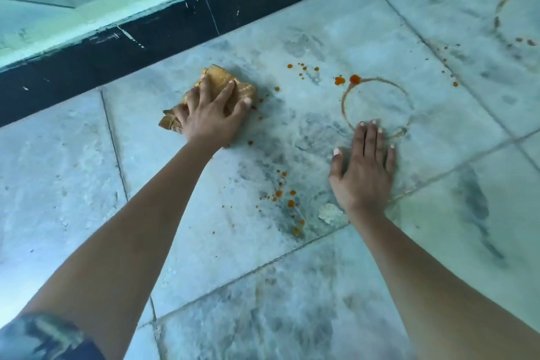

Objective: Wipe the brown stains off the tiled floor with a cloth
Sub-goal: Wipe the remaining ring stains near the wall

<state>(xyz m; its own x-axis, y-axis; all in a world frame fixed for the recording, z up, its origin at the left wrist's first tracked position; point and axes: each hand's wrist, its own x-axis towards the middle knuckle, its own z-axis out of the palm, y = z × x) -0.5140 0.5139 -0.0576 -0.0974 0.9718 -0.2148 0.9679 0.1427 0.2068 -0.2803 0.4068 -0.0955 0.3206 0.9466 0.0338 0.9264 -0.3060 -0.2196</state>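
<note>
Left hand [210, 118], fingers spread, presses cloth [222, 79], long axis lower-left to upper-right; right hand [363, 168] flat on floor [58, 172].

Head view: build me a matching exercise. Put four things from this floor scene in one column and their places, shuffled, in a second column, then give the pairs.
Column one
1. cloth
2. ring stain
3. right hand
4. black strip

Column two
A. flat on the tiled floor, fingertips at the ring stain's near edge
B. along the far edge of the tiled floor
C. under the spread fingers of the left hand
D. right of the cloth, with an orange blot on its far edge

Pairs: 1-C, 2-D, 3-A, 4-B
</note>
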